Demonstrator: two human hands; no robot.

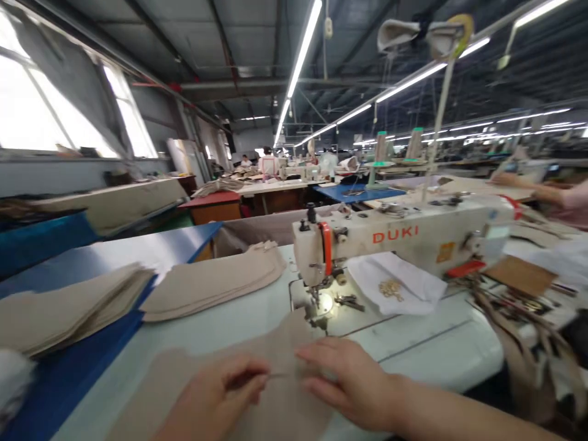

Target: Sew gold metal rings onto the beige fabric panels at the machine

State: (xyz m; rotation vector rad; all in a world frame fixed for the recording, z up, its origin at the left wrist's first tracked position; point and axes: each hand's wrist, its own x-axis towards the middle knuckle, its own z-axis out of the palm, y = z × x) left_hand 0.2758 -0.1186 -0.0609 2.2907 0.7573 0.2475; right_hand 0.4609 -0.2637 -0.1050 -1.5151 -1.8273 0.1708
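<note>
A beige fabric piece lies on the sewing table in front of me, its far tip close to the needle area of the sewing machine. My left hand pinches the fabric between thumb and forefinger, near a thin dark line across it. Beside it, my right hand rests on the fabric's right part, thumb and fingers apart. Both hands are slightly blurred. Small metal scissors or snips lie just right of the lit needle plate.
Stacked beige pieces and another stack lie to the left. Gold-coloured small parts rest on a white cloth. Strips hang at the right. A co-worker's arm reaches in at far right. A thread stand pole rises behind the machine.
</note>
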